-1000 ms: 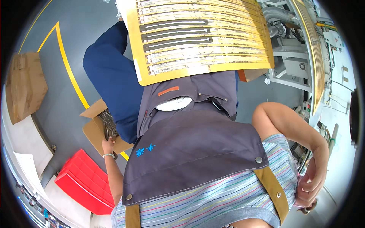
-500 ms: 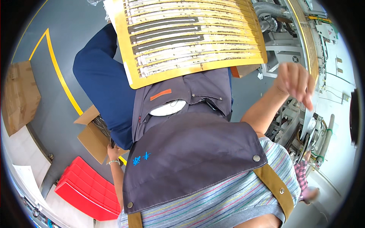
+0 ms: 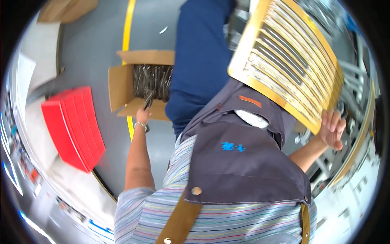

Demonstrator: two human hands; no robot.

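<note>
My left hand (image 3: pixel 143 116) is closed around the end of a bundle of thin dark strips (image 3: pixel 148 99), at the near side of an open cardboard box (image 3: pixel 120 88). Inside the box lie several more dark, shiny strips (image 3: pixel 162 76). My right hand (image 3: pixel 332 129) is raised beside the near right corner of a yellow slotted tray (image 3: pixel 248 78). Its fingers are loosely bent and apart, with nothing visible in them. The tray sits tilted above my lap. Dark strips fill some of its slots, while the others look pale and silvery.
A red ribbed bin (image 3: pixel 75 128) stands on the left, beside a pale surface (image 3: pixel 83 185). Yellow tape (image 3: pixel 129 24) runs along the grey floor behind the box. Pale machine framing (image 3: pixel 352 79) and clear plastic wrapping (image 3: pixel 321 12) are at the right and far right.
My view has swung left, bringing the box and red bin further in. My left hand now shows with the dark strips. My right hand has come down near the tray's corner.
</note>
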